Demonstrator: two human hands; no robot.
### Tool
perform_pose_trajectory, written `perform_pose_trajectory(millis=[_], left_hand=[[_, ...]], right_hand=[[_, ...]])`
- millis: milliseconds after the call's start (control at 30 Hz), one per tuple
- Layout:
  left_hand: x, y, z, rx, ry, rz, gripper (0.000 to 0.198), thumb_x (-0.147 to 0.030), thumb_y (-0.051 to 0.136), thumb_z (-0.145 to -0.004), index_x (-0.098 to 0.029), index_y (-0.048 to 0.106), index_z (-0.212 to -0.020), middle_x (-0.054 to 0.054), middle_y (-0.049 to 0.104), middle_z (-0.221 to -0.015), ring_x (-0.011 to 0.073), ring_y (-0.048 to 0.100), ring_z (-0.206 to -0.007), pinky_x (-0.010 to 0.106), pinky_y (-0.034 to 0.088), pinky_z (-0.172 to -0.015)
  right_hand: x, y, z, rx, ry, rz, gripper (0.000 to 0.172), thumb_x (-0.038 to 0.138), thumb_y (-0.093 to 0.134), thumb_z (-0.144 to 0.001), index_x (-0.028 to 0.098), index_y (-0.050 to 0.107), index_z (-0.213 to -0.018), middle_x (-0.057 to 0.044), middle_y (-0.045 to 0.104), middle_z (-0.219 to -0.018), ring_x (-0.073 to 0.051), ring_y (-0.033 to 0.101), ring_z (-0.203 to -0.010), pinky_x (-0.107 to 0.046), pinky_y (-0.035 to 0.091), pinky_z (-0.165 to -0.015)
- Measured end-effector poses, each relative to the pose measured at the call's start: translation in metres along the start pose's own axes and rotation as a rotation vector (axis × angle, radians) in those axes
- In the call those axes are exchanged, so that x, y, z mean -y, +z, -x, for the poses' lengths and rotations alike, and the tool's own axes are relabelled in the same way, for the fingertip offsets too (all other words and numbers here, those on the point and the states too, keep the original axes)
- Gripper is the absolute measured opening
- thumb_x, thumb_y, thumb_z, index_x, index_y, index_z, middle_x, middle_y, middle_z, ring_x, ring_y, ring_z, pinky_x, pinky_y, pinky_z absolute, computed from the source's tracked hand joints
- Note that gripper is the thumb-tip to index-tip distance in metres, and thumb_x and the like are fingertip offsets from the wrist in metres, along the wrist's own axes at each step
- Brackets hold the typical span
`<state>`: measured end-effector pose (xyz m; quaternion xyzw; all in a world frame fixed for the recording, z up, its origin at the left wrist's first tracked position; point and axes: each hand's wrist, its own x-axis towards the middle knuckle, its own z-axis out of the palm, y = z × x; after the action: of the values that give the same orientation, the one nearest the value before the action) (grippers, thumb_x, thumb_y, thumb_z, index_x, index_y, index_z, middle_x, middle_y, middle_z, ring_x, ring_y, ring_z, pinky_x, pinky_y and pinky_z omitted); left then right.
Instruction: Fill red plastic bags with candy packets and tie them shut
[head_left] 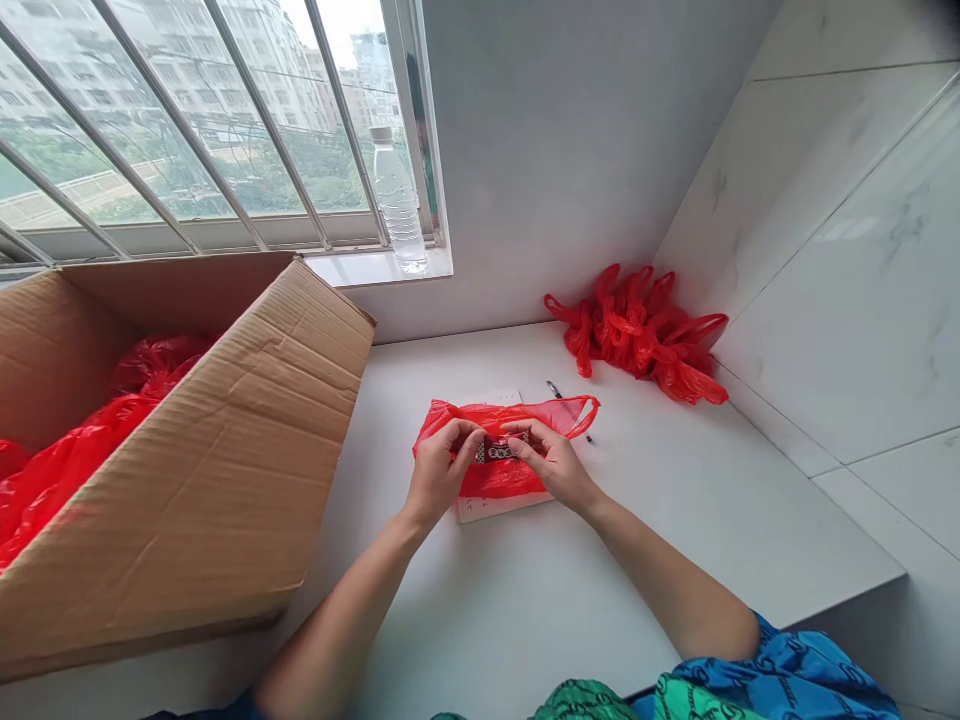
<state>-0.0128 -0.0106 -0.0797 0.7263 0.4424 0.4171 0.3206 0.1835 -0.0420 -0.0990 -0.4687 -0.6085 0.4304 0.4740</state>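
A red plastic bag (501,478) lies flat on a white paper or booklet (495,508) in the middle of the white counter (525,600). My left hand (439,470) and my right hand (551,462) both rest on the bag, fingers curled. Between their fingertips they pinch a small dark patterned item (500,451) that sits on the bag. One bag handle (581,412) loops out to the right.
A large open cardboard box (225,470) with red bags inside stands at the left. A heap of red plastic bags (641,335) lies in the far right corner. A small dark tool (555,390) lies behind the bag. A clear water bottle (396,200) stands on the window sill.
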Motion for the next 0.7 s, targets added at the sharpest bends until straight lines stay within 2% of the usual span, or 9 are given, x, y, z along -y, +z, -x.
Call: perform_pose_trajectory(millis=[167, 333, 533, 633, 700], left_hand=[[-0.003, 0.008, 0.005, 0.003, 0.018, 0.004, 0.022, -0.036, 0.053, -0.096, -0.02, 0.06, -0.084, 0.001, 0.064, -0.078, 0.0119, 0.054, -0.066, 0.023, 0.045, -0.06], [-0.001, 0.006, 0.005, -0.001, 0.032, -0.026, 0.021, -0.036, 0.051, -0.097, -0.02, 0.06, -0.086, 0.002, 0.065, -0.081, 0.0129, 0.056, -0.069, 0.025, 0.046, -0.063], [-0.006, -0.003, 0.003, 0.111, 0.137, -0.152, 0.021, -0.037, 0.051, -0.096, -0.022, 0.062, -0.087, 0.003, 0.068, -0.083, 0.0159, 0.06, -0.074, 0.028, 0.048, -0.068], [-0.009, -0.003, 0.004, 0.11, 0.147, -0.161, 0.021, -0.036, 0.051, -0.096, -0.021, 0.063, -0.086, 0.003, 0.068, -0.082, 0.0161, 0.06, -0.074, 0.028, 0.047, -0.068], [-0.01, -0.001, 0.005, 0.07, 0.1, -0.107, 0.022, -0.037, 0.05, -0.097, -0.021, 0.063, -0.089, 0.004, 0.068, -0.084, 0.0158, 0.06, -0.074, 0.028, 0.048, -0.068]], right_hand=[[0.0, 0.0, -0.001, 0.033, 0.038, -0.143, 0.029, 0.049, 0.067, -0.087, 0.022, 0.071, -0.098, -0.002, 0.07, -0.091, -0.016, 0.062, -0.081, -0.032, 0.051, -0.076], [0.002, 0.0, -0.002, 0.053, 0.076, -0.292, 0.027, 0.047, 0.069, -0.085, 0.02, 0.069, -0.09, 0.0, 0.067, -0.083, -0.014, 0.061, -0.078, -0.03, 0.051, -0.075], [0.01, -0.007, 0.002, 0.217, 0.134, -0.169, 0.032, 0.05, 0.063, -0.089, 0.021, 0.071, -0.099, -0.003, 0.07, -0.091, -0.016, 0.063, -0.08, -0.032, 0.051, -0.075], [0.01, -0.009, 0.002, 0.198, 0.079, -0.074, 0.029, 0.049, 0.064, -0.089, 0.021, 0.074, -0.092, -0.003, 0.07, -0.09, -0.017, 0.064, -0.081, -0.031, 0.05, -0.074], [0.009, -0.009, 0.001, 0.146, 0.048, -0.094, 0.027, 0.047, 0.066, -0.087, 0.021, 0.074, -0.086, -0.002, 0.068, -0.087, -0.016, 0.063, -0.079, -0.03, 0.05, -0.072]])
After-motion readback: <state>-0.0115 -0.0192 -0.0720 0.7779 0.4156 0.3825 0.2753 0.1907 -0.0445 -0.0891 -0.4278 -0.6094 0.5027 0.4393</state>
